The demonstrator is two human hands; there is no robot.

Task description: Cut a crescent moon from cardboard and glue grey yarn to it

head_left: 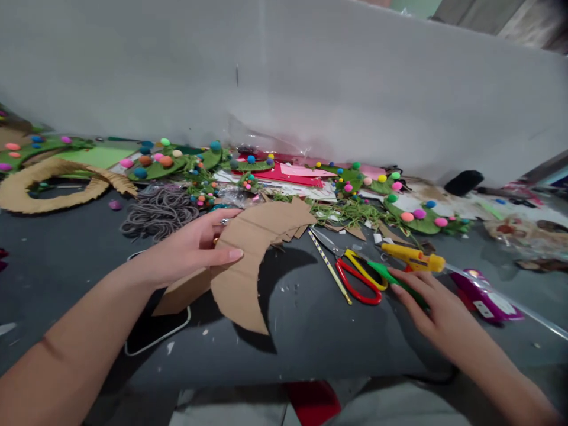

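My left hand (pixel 195 251) grips a crescent-shaped piece of brown cardboard (pixel 239 260), thumb on its face and fingers behind. The crescent is held up over the dark table, its inner edge rough. Behind my wrist lies another cardboard piece (pixel 184 293), above a black phone-like slab with a pale rim (pixel 157 334). My right hand (pixel 426 302) is closed on a slim green tool that looks like a utility knife (pixel 384 273); its lower part is hidden by my fingers. Just left of it are scissors with red and yellow handles (pixel 359 281) and a patterned pencil (pixel 331 266).
A yellow glue gun (pixel 412 258) with a clear stick lies beyond my right hand, near a purple package (pixel 486 296). Grey yarn (pixel 160 213), a tan wrapped ring (pixel 57 201) and green felt pieces with pompoms (pixel 419 219) line the back, before a white wall (pixel 284 77).
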